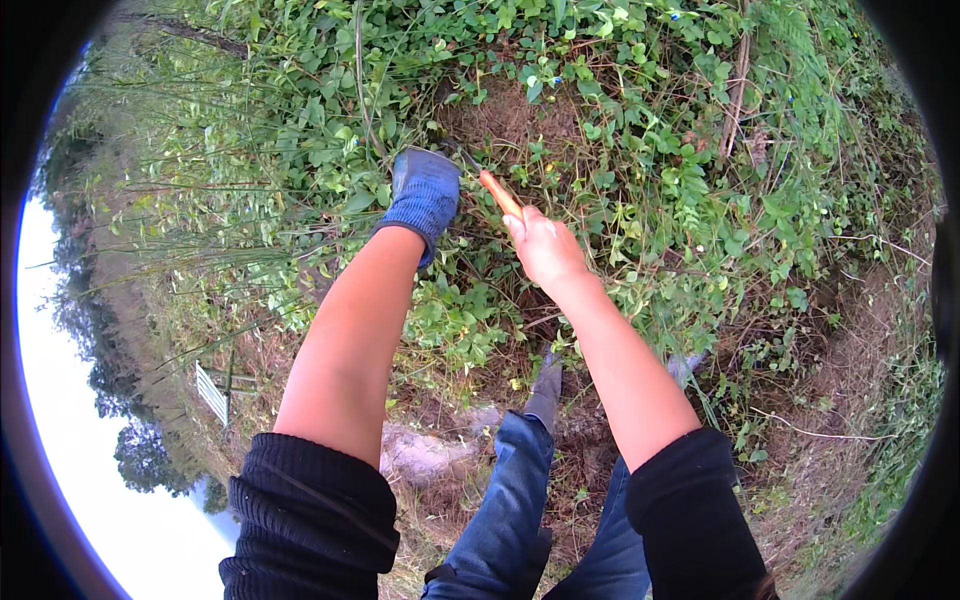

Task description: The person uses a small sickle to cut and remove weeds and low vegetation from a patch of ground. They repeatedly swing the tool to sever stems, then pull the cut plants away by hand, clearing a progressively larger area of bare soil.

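Observation:
My left hand [425, 184], in a blue knit work glove with a grey coated palm, reaches into low green plants; its fingers are hidden, so I cannot tell whether it grips anything. My right hand [546, 244], bare, is closed around the orange handle [501, 193] of a hand tool. The tool's thin metal part [470, 160] runs up and left from the handle, close to the gloved hand, and its far end is lost among leaves. Leafy vines [465, 315] surround both hands, and a patch of brown dry ground [517, 112] lies just beyond them.
A woody stem [737, 82] stands at the upper right. Near my boots [546, 394] are a pale rock [424, 454] and tangled stems. Dry cut growth [817, 480] covers the slope at the right. A white slatted object [212, 391] lies farther off at the left.

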`<state>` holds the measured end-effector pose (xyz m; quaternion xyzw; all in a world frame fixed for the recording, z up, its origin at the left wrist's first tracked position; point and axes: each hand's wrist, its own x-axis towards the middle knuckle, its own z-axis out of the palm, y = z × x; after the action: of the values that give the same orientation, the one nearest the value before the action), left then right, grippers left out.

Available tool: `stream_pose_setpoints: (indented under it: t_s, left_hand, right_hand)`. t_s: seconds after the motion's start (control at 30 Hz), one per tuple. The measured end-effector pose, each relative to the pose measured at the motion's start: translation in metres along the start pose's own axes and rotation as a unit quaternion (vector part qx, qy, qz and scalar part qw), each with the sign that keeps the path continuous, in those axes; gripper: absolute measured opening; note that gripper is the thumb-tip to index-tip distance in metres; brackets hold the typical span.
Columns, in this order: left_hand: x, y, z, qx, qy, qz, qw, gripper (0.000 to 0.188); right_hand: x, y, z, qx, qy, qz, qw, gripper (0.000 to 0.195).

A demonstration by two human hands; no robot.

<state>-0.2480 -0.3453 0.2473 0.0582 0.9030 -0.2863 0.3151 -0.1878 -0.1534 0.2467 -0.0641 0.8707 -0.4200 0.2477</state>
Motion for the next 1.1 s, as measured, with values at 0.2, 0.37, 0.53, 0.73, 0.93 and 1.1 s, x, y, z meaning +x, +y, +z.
stream_pose_setpoints:
  t_s: [0.2, 0.37, 0.53, 0.73, 0.93, 1.1]
  left_hand:
    - [-0.099, 0.002, 0.021, -0.117, -0.057, 0.009, 0.991, 0.024]
    - [-0.132, -0.014, 0.056, -0.043, -0.107, -0.048, 0.992, 0.026]
    - [-0.120, -0.006, 0.046, -0.061, -0.075, -0.097, 0.991, 0.036]
    - [-0.063, -0.020, 0.032, -0.013, 0.091, -0.042, 0.995, 0.094]
    - [-0.005, -0.044, 0.015, -0.115, -0.113, -0.034, 0.986, 0.046]
    - [-0.034, -0.017, -0.009, -0.106, -0.058, -0.025, 0.992, 0.025]
  right_hand:
    - [-0.205, 0.074, 0.034, -0.055, -0.102, 0.169, 0.979, 0.028]
    - [-0.188, 0.069, 0.009, 0.016, -0.012, 0.107, 0.994, 0.029]
    - [-0.016, -0.024, 0.020, 0.103, -0.015, 0.007, 0.995, 0.030]
    - [-0.048, -0.027, 0.025, 0.045, -0.053, 0.056, 0.996, 0.035]
    - [-0.011, -0.023, 0.032, -0.023, -0.078, 0.064, 0.995, 0.036]
    - [-0.068, 0.011, 0.047, -0.031, -0.057, 0.043, 0.997, 0.035]
